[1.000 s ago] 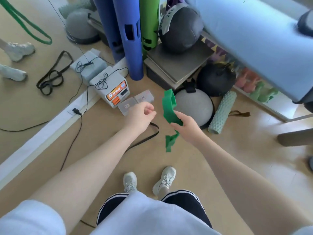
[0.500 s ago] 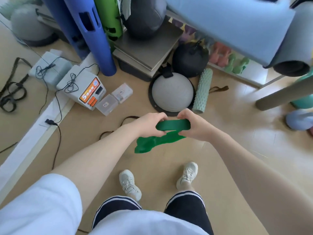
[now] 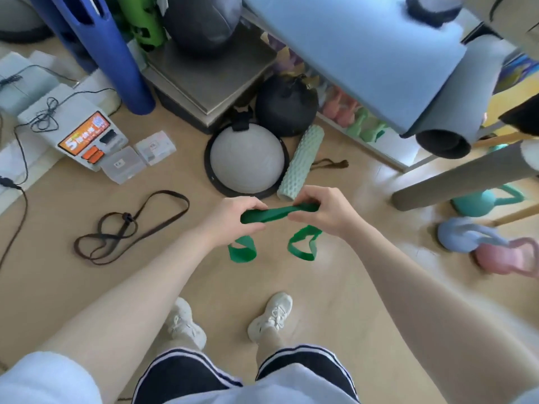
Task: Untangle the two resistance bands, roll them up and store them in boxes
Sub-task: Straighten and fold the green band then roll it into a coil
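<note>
I stand over a wooden floor and hold a green resistance band (image 3: 274,214) in front of me. My left hand (image 3: 230,220) grips its left part and my right hand (image 3: 323,212) pinches its right part, so a twisted stretch runs between them. A loop of the band hangs below each hand. A dark brown resistance band (image 3: 128,225) lies tangled in loops on the floor to the left. Two clear plastic boxes (image 3: 124,164) (image 3: 156,147) with lids sit on the floor beyond it.
A grey half-ball trainer (image 3: 246,161) and a pale green foam roller (image 3: 302,163) lie just beyond my hands. A white device (image 3: 75,135) with cables sits left. Kettlebells (image 3: 466,234) stand right, under rolled mats (image 3: 379,53). My shoes (image 3: 271,316) are below.
My hands have moved apart and drawn the green band out between them, with a loop now hanging under each. The view has tilted down and the brown band has come into sight.
</note>
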Tool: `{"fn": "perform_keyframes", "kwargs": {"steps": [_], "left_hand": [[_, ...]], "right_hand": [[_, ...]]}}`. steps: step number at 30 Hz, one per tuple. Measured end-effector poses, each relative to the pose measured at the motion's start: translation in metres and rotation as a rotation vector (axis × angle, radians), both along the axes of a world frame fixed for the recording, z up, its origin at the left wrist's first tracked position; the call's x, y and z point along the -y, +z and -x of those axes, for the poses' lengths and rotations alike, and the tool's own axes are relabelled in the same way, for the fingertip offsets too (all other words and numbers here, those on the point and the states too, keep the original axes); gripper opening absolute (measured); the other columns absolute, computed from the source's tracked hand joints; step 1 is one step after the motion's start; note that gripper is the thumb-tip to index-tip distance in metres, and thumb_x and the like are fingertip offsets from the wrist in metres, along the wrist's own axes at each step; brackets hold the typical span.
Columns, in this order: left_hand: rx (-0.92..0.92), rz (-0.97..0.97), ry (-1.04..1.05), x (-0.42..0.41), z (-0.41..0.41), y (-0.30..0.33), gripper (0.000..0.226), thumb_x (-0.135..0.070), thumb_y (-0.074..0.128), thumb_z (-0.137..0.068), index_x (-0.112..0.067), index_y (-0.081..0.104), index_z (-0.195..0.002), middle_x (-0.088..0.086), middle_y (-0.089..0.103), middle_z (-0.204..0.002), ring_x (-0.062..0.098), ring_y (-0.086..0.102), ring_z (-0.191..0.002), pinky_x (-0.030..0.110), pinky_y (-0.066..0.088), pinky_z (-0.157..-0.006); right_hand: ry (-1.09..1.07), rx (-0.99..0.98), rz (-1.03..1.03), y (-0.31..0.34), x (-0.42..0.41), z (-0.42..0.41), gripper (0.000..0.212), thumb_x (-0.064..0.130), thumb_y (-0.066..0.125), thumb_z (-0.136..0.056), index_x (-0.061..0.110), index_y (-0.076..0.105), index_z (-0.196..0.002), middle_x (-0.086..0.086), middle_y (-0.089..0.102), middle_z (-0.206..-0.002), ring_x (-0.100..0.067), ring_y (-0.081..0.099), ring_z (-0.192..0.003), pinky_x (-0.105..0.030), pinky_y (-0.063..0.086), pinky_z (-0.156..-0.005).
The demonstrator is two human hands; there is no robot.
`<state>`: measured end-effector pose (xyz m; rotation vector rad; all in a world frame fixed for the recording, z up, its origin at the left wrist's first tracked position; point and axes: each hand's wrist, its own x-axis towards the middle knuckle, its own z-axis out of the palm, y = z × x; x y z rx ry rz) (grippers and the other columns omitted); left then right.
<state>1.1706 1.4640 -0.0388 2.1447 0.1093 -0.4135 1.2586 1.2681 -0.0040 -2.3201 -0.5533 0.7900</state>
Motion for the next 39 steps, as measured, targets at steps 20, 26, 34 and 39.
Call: {"fn": "perform_keyframes", "kwargs": {"steps": [20, 26, 34, 39], "left_hand": [[-0.209, -0.769, -0.193, -0.089, 0.027, -0.561, 0.031, -0.020, 0.053, -0.091, -0.009, 0.050, -0.120, 0.008, 0.053, -0.117, 0.029, 0.047, -0.109, 0.038, 0.042, -0.088], [-0.286, -0.693, 0.070, -0.125, 0.058, -0.632, 0.065, -0.037, 0.059, -0.087, -0.014, 0.028, -0.139, 0.013, 0.058, -0.117, 0.032, 0.054, -0.107, 0.039, 0.044, -0.086], [-0.176, -0.744, -0.028, -0.148, 0.101, -0.623, 0.037, -0.035, 0.053, -0.089, -0.013, 0.050, -0.119, 0.004, 0.061, -0.107, 0.026, 0.058, -0.098, 0.034, 0.040, -0.087], [-0.359, -0.898, -0.075, -0.160, 0.128, -0.636, 0.031, -0.027, 0.052, -0.091, -0.016, 0.049, -0.119, 0.005, 0.061, -0.108, 0.026, 0.052, -0.107, 0.034, 0.038, -0.090]], "right_hand": [[0.309, 0.127, 0.314, -0.635, -0.142, 0.045, 0.033, 0.019, 0.058, -0.088, 0.010, 0.046, -0.118, -0.009, 0.050, -0.119, -0.031, 0.049, -0.108, -0.036, 0.039, -0.074], [0.386, 0.104, 0.271, -0.705, -0.183, 0.057, 0.059, 0.010, 0.053, -0.090, 0.017, 0.026, -0.142, -0.006, 0.028, -0.148, -0.032, 0.047, -0.121, -0.042, 0.048, -0.087], [0.404, 0.085, 0.307, -0.707, -0.190, 0.091, 0.056, 0.012, 0.042, -0.095, 0.024, 0.021, -0.146, 0.004, 0.014, -0.156, -0.030, 0.053, -0.112, -0.040, 0.051, -0.078], [0.567, 0.108, 0.452, -0.703, -0.204, 0.090, 0.029, 0.024, 0.039, -0.098, 0.016, 0.047, -0.124, -0.009, 0.054, -0.117, -0.031, 0.055, -0.101, -0.039, 0.048, -0.074]]}}
